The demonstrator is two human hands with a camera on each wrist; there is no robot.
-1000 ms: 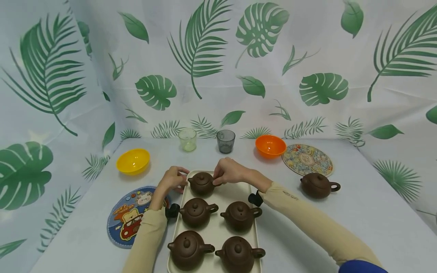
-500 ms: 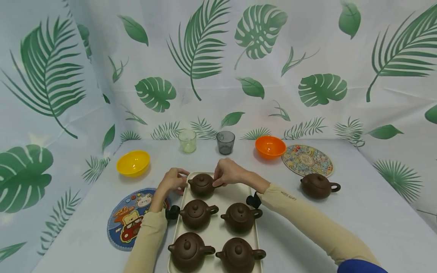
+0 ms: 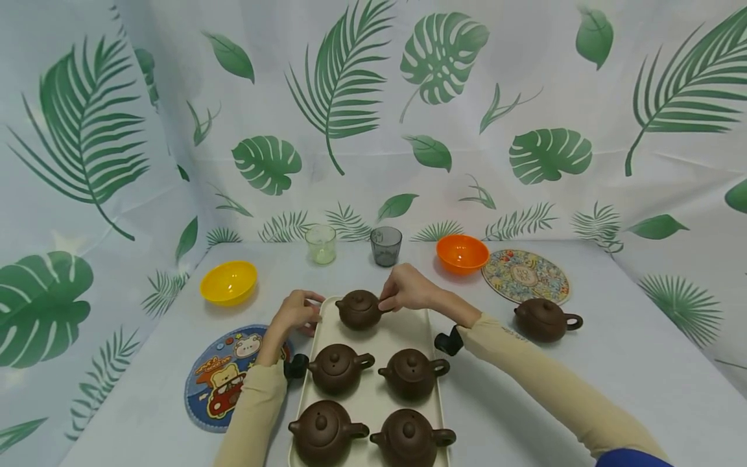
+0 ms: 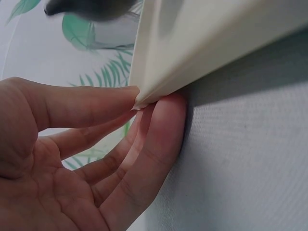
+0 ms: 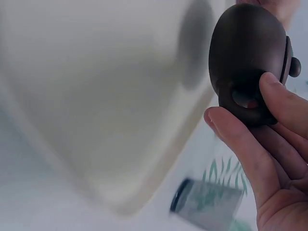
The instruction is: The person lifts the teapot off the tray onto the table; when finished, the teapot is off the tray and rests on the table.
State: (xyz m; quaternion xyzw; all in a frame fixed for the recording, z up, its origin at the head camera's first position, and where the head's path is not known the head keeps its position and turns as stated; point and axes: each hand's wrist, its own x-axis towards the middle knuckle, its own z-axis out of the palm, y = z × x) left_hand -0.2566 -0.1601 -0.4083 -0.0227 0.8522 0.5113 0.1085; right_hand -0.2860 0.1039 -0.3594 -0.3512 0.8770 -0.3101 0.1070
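Observation:
My right hand [image 3: 411, 288] pinches the handle of a dark brown teapot [image 3: 358, 311] over the far end of a cream tray [image 3: 408, 324]. In the right wrist view the teapot [image 5: 248, 48] hangs above the tray, its shadow apart from it; thumb and fingers close on the loop handle [image 5: 236, 113]. My left hand [image 3: 294, 313] is at the tray's far left corner. The left wrist view shows its thumb on top of the tray's rim [image 4: 149, 89] and fingers beneath. Several like teapots, among them one teapot [image 3: 338, 370] in the middle left, stand on the tray.
Another brown teapot [image 3: 544, 320] stands right of the tray, near a floral round mat [image 3: 525, 275]. An orange bowl [image 3: 462, 255], grey glass [image 3: 386, 246] and pale green glass [image 3: 321, 245] line the back. At left are a yellow bowl [image 3: 229, 283] and a blue cartoon mat [image 3: 204, 389].
My right hand has lifted the teapot slightly and carried it to the right, away from the tray's left edge. The left hand stays at the corner.

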